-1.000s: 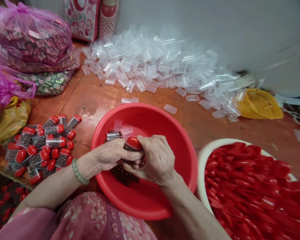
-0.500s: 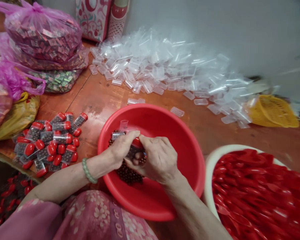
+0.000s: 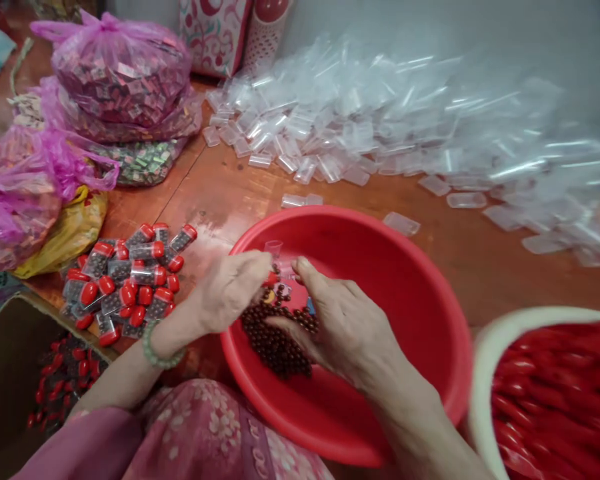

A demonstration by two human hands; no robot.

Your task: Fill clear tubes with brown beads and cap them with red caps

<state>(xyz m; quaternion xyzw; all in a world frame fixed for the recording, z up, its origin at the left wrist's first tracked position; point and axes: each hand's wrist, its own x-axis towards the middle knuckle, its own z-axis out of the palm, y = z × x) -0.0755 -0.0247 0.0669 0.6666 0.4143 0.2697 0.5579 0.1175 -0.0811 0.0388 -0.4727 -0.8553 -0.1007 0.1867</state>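
Note:
A red basin (image 3: 420,280) stands before me, with a heap of dark brown beads (image 3: 275,343) on its near left side. Over its left rim is my left hand (image 3: 233,290), closed and slightly blurred. It holds a small clear container whose red cap (image 3: 270,279) shows at the fingertips; the rest is hidden by the hand. My right hand (image 3: 347,327) hovers above the beads with thumb and fingers apart and nothing between them. Behind the fingers, a short clear tube (image 3: 273,248) and a printed coloured piece (image 3: 284,292) show in the basin.
Filled, red-capped containers (image 3: 130,283) are piled on the wooden table at left, above a box (image 3: 10,360) holding more. Knotted pink bags (image 3: 120,73) sit behind. Clear empty tubes (image 3: 330,127) lie along the wall. A pale tub (image 3: 485,373) of red parts stands at right.
Both hands were together on a red-capped container over the beads. Now they are apart; the left has moved left with the container, and the right has opened. The view has turned left.

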